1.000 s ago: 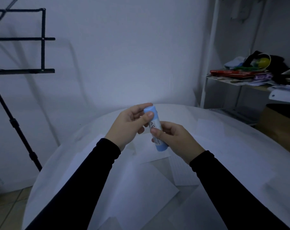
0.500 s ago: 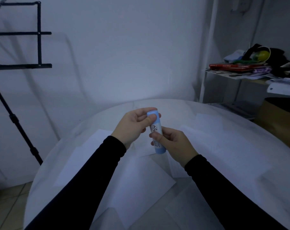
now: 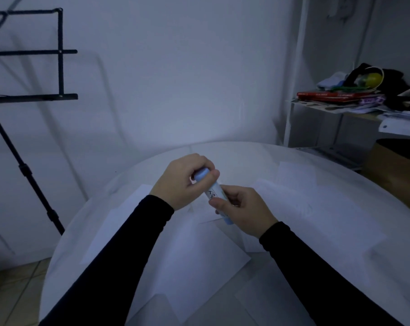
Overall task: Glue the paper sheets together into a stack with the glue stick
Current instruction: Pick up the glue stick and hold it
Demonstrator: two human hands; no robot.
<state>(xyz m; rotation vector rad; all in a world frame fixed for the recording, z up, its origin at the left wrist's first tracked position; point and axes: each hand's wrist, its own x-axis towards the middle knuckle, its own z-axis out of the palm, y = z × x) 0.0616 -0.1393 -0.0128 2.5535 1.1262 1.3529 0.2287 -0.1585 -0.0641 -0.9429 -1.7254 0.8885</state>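
- Lighting is dim; the paper sheets [image 3: 189, 262] scattered over the round white table [image 3: 258, 151] show only as faint outlines, and where one overlaps another is hard to make out.
- The printed label on the glue stick [image 3: 214, 192] is too small to read; much of the tube is covered by fingers.
- Left hand [image 3: 184, 182]: fingers and thumb curled round the stick's upper, capped end, gripping it.
- Right hand [image 3: 242, 209]: thumb and fingers pinch the lower part of the tube; its blue base juts out beneath the hand.
- The glue stick is held above the table's middle, clear of the sheets; its long axis is tilted, cap end up and to the left, away from the person, base down and to the right.
- Both forearms wear black sleeves [image 3: 128, 255], cut off by the lower frame edge.
- A black stand [image 3: 34, 184] at the left is partly out of frame.
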